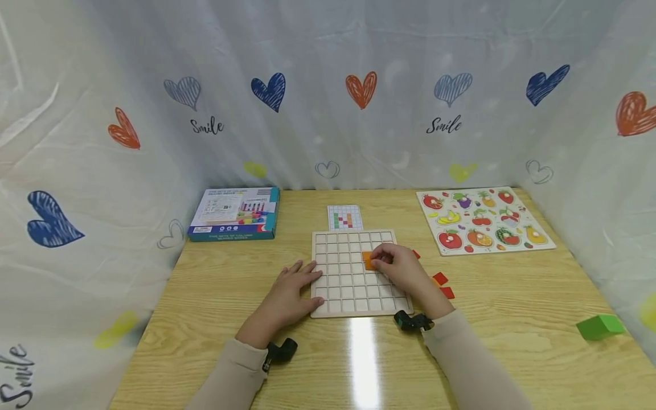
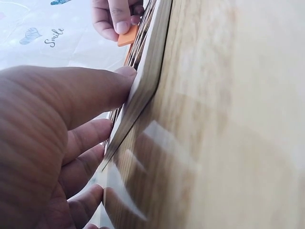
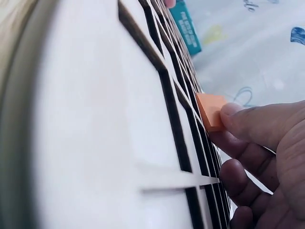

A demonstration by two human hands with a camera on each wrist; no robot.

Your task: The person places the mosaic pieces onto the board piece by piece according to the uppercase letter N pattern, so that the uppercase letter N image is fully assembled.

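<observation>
A pale wooden grid board lies flat on the table. My right hand pinches an orange square tile over the board's middle cells; the right wrist view shows the orange tile held at my fingertips against the grid board. My left hand rests open on the table, its straight fingers touching the board's left edge. In the left wrist view my left hand presses the grid board's edge, with the orange tile beyond.
Red tiles lie just right of the board. A pattern card sits behind it, a game box at back left, a fruit puzzle at back right, a green block near the right edge. Curtains enclose the table.
</observation>
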